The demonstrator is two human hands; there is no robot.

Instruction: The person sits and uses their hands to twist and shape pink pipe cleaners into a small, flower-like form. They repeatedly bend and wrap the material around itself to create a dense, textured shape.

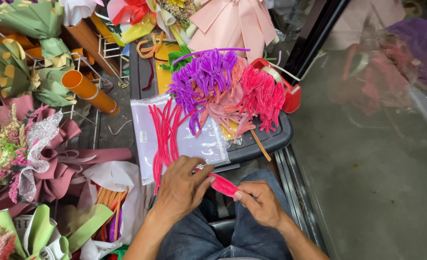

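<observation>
My left hand (182, 187) and my right hand (260, 203) meet over my lap and together pinch a folded pink fuzzy pipe cleaner (223, 185). The left fingers grip its left end, the right thumb and forefinger its right end. Just ahead, several loose pink pipe cleaners (164, 135) lie on a clear plastic packet (208, 144). Behind them sit piles of bent pipe-cleaner petals in purple (201, 77), salmon (225, 108) and hot pink (264, 96).
A dark tray (266, 142) holds the piles, with a red tape dispenser (288, 89) at its right rim. Wrapped bouquets (25, 149) and orange paper rolls (86, 91) crowd the left. A glass pane (367, 144) stands on the right.
</observation>
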